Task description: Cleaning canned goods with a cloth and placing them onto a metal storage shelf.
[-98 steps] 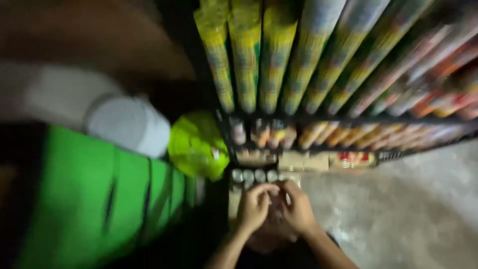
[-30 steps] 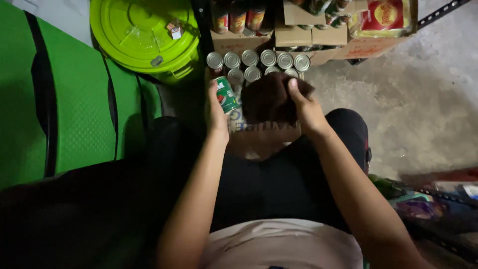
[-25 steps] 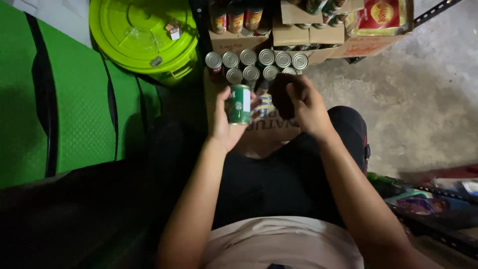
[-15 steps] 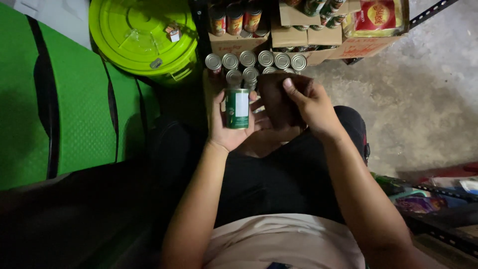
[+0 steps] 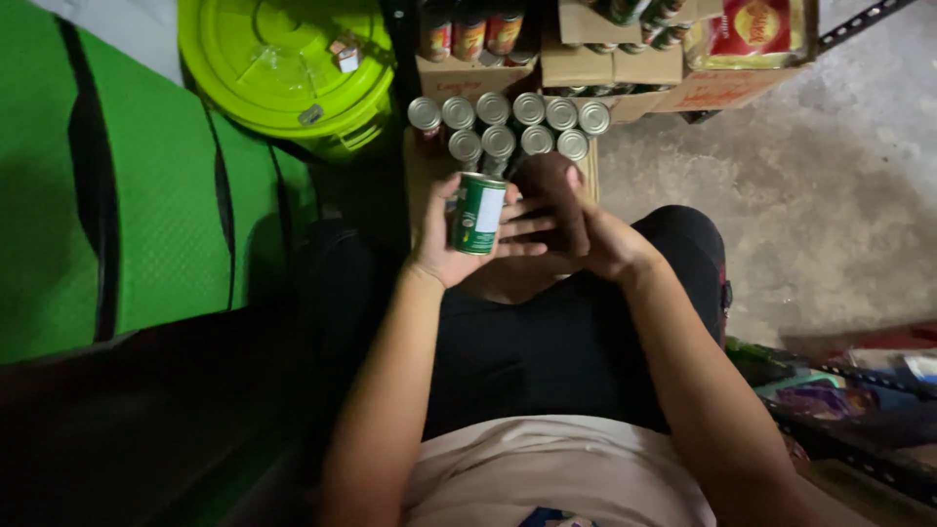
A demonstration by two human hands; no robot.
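My left hand [image 5: 449, 244] holds a small green and white tin can [image 5: 477, 213] upright in front of me, above my lap. My right hand [image 5: 590, 234] is beside it, its fingers closed around a dark brown object [image 5: 549, 190] whose shape I cannot make out. Just beyond both hands, several tin cans [image 5: 508, 122] with silver tops stand in two rows on a cardboard box [image 5: 420, 176] on the floor.
A lime green plastic bucket lid [image 5: 283, 59] lies at the upper left, next to a green padded surface [image 5: 117, 195]. Cardboard boxes [image 5: 595, 63] with bottles and a red and yellow package [image 5: 756, 29] sit at the top. Grey concrete floor [image 5: 820, 195] spreads right; a dark rack [image 5: 859, 390] sits lower right.
The view dropped from the shelves to my lap. My left hand lifted the green can from the group and turned it upright; my right hand stayed on the dark object.
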